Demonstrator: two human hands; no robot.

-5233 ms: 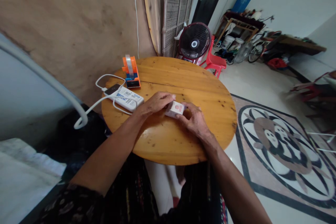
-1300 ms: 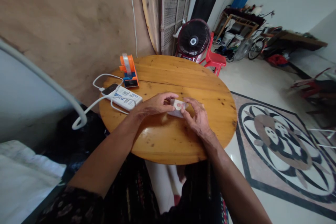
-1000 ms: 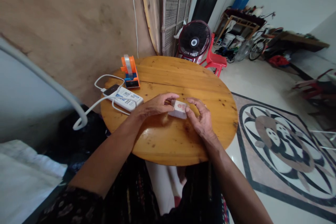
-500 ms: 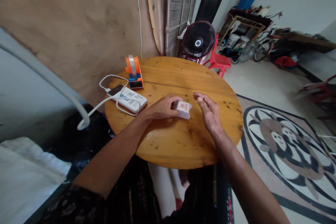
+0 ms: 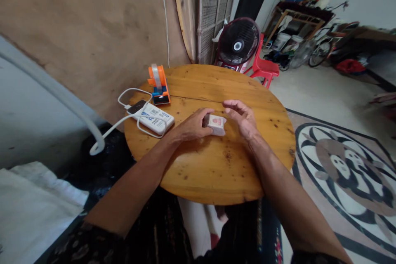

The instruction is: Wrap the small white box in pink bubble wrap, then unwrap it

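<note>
A small whitish box (image 5: 216, 124) with a red print on top, in what looks like clear wrapping, lies near the middle of the round wooden table (image 5: 210, 173). Around its left end curve the thumb and fingers of my left hand (image 5: 195, 126), gripping it. Just to the right of the box, my right hand (image 5: 243, 117) is held above the tabletop with thumb and fingers apart and nothing in it. A gap separates it from the box.
An orange and blue tape dispenser (image 5: 159, 84) stands at the table's back left. Before it lies a white power bank (image 5: 154, 117) with a looped cable. Beyond the far edge are a fan (image 5: 238, 45) and a red chair (image 5: 264, 66). A wall borders the left.
My right hand has opened, its fingers spreading apart from the thumb, and has shifted slightly toward the back. My left hand stays on the box. The camera view has turned a little.
</note>
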